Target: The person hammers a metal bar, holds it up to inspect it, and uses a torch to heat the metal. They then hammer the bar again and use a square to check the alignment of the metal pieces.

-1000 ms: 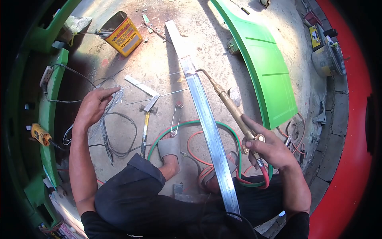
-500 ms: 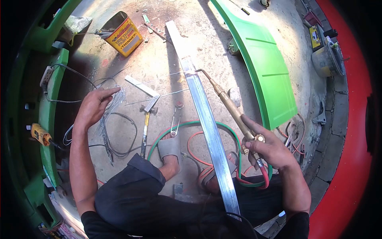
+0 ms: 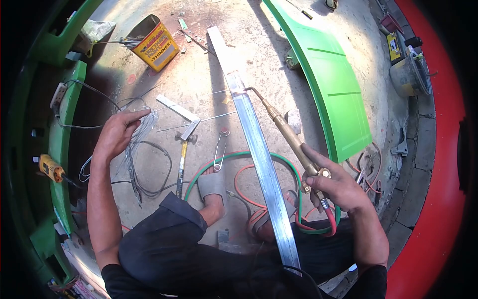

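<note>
My right hand [image 3: 333, 182] is wrapped round a brass gas welding torch [image 3: 286, 128], whose bent tip meets the upper part of a long metal bar [image 3: 264, 169]. A small bright glow shows where tip and bar come together. The bar slants from the floor at the top down to my lap. My left hand [image 3: 119, 132] is closed in a pinch on a thin filler rod [image 3: 191, 99], index finger pointing right. That rod reaches across to the bar beside the torch tip. Red and green hoses [image 3: 331, 226] run from the torch's back end.
A hammer [image 3: 182, 164] and an L-shaped metal piece [image 3: 179, 109] lie between my hands. Coiled wire [image 3: 142, 134] sits under my left hand. A yellow thinner can [image 3: 157, 47] stands top left. A green panel [image 3: 333, 84] is at right, near a bucket [image 3: 408, 74]. A spark lighter [image 3: 219, 149] lies by my foot.
</note>
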`<action>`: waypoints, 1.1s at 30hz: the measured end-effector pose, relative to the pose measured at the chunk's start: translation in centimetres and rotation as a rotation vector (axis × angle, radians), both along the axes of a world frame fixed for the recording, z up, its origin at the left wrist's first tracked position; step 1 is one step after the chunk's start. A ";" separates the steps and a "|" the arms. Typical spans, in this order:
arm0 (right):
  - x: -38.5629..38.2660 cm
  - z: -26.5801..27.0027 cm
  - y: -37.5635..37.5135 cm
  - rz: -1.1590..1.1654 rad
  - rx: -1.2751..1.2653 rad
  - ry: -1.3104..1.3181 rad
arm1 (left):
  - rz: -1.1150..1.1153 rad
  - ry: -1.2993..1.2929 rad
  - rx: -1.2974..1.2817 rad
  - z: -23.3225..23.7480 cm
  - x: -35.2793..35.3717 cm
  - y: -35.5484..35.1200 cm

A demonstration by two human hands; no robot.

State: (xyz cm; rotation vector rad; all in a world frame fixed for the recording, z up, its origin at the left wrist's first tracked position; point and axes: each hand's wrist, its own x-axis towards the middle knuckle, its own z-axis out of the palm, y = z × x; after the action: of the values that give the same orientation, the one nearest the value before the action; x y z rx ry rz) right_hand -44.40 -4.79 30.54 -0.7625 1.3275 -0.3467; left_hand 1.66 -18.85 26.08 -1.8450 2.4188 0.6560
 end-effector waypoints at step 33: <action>0.1 0.0 0.0 0.006 -0.002 0.002 | -0.004 -0.002 -0.003 0.0 0.4 0.0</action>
State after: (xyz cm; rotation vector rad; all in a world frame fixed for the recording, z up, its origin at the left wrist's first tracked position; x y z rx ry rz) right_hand -44.28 -4.78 30.53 -0.7684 1.3267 -0.3432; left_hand 2.08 -18.83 26.07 -1.8400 2.4235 0.6504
